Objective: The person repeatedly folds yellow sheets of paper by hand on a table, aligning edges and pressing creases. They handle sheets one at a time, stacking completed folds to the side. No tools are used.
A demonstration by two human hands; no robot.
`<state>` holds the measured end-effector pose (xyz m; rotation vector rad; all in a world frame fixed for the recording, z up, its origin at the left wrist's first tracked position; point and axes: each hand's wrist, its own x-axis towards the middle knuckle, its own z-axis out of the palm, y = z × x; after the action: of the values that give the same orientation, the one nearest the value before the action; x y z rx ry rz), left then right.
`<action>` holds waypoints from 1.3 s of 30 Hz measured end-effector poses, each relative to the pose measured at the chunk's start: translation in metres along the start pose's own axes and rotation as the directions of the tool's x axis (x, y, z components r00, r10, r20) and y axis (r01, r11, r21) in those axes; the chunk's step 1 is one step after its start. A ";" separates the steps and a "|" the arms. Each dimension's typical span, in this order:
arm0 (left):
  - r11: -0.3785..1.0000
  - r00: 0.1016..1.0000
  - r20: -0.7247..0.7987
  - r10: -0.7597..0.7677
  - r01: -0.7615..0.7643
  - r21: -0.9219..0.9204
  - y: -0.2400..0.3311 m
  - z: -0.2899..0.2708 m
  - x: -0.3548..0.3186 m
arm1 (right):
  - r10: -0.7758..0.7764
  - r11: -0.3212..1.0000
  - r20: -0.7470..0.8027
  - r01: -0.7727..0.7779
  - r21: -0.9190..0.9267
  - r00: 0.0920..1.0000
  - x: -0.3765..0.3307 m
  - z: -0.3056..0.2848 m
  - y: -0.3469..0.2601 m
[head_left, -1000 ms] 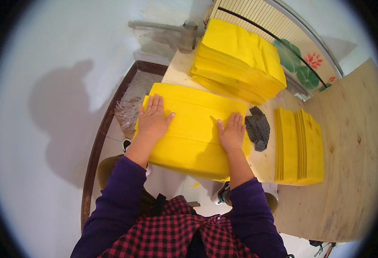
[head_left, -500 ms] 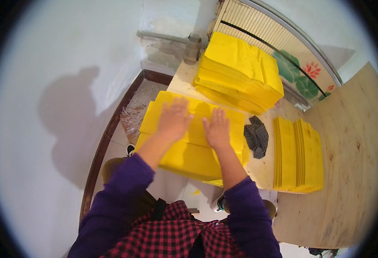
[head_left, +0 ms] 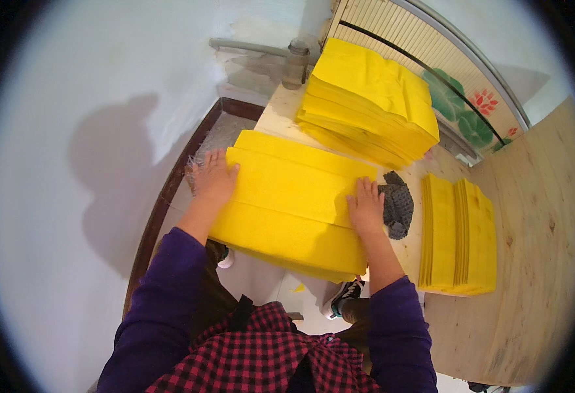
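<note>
A large yellow sheet of felt-like cloth (head_left: 287,187) with crease lines across it lies in front of me on top of the work board, its near side hanging over the edge. My left hand (head_left: 214,178) is at the sheet's left end, fingers stretched out, the thumb side against the edge. At the right end, my right hand (head_left: 367,206) rests on the cloth with its fingers extended. Neither hand is closed on anything. Just right of my right hand lies a crumpled dark grey knitted cloth (head_left: 399,206).
Behind stands a tall pile of yellow sheets (head_left: 372,98), beside a clear bottle (head_left: 295,63). Folded yellow bundles (head_left: 458,236) lie to the right on the wooden board (head_left: 523,275). A slatted panel with painted flowers (head_left: 445,92) leans at the back; a wall (head_left: 52,196) rises left.
My hands have moved apart from the middle of the yellow sheet, the left one to its left end and the right one to its right end.
</note>
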<state>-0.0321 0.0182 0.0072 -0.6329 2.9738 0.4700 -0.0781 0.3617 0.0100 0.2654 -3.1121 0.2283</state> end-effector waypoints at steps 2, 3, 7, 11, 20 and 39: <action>0.998 1.000 -0.013 -0.019 0.018 -0.061 -0.013 -0.003 -0.003 | -0.088 0.996 -0.071 0.088 -0.004 0.994 0.005 -0.013 0.006; 0.996 0.999 -0.023 -0.035 0.033 -0.087 -0.020 -0.003 -0.006 | -0.099 0.995 -0.086 0.098 -0.014 0.991 0.008 -0.020 0.008; 0.957 0.980 -0.194 0.035 -0.088 -0.275 -0.039 0.000 -0.017 | -0.091 0.996 0.076 0.090 0.012 0.993 0.037 -0.047 0.011; 0.840 0.903 -0.418 0.097 -0.299 -0.452 -0.042 -0.001 -0.037 | -0.043 0.998 0.195 0.036 0.044 0.980 0.061 -0.053 0.017; 0.573 0.854 -0.502 0.135 -0.481 -0.663 -0.003 0.007 -0.098 | -0.196 0.972 0.409 0.121 0.202 0.891 0.087 -0.061 0.030; -0.761 0.878 0.287 0.383 0.476 -0.441 0.085 0.010 -0.147 | -0.148 0.499 0.312 -0.201 0.843 0.938 -0.053 -0.159 0.029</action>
<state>0.0673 0.1524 0.0401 -0.4113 0.2462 2.9992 -0.0313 0.4218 0.1621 0.2615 -2.9540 1.9891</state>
